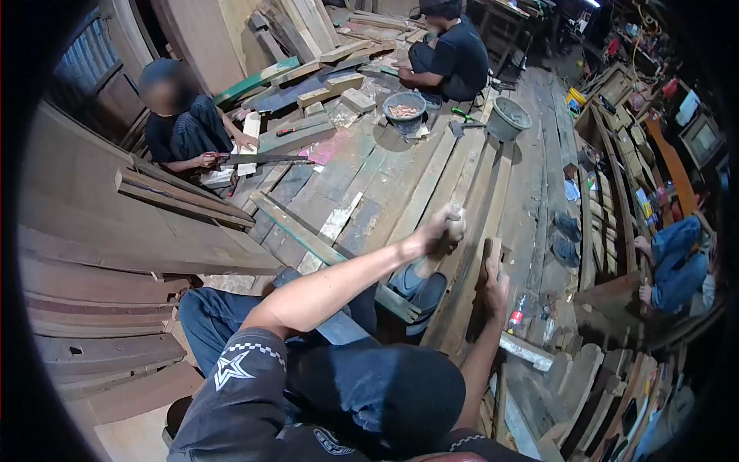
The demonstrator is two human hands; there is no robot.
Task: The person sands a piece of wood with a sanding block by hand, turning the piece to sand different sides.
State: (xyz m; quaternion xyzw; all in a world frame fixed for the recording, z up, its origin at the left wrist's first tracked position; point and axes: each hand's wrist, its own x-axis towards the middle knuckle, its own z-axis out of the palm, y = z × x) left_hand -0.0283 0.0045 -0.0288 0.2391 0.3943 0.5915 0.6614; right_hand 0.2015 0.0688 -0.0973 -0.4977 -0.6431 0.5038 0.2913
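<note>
My left hand (440, 231) is closed at the middle of the view, its fingers curled round a pale, rounded thing that I cannot make out. To its right and lower, my right hand (496, 289) is wrapped round an upright piece of wood (493, 248), whose end shows above the fingers. Long wooden beams (432, 185) run along the floor in front of and below my hands. A sandalled foot (422, 285) is under my left forearm.
At the left a seated person (181, 123) holds a saw (265, 159) on a pale board (249, 142). Another person (458, 58) squats at the back near two buckets (405, 112). A hammer (466, 125) lies on the beams. A red-labelled bottle (517, 312) is at the right.
</note>
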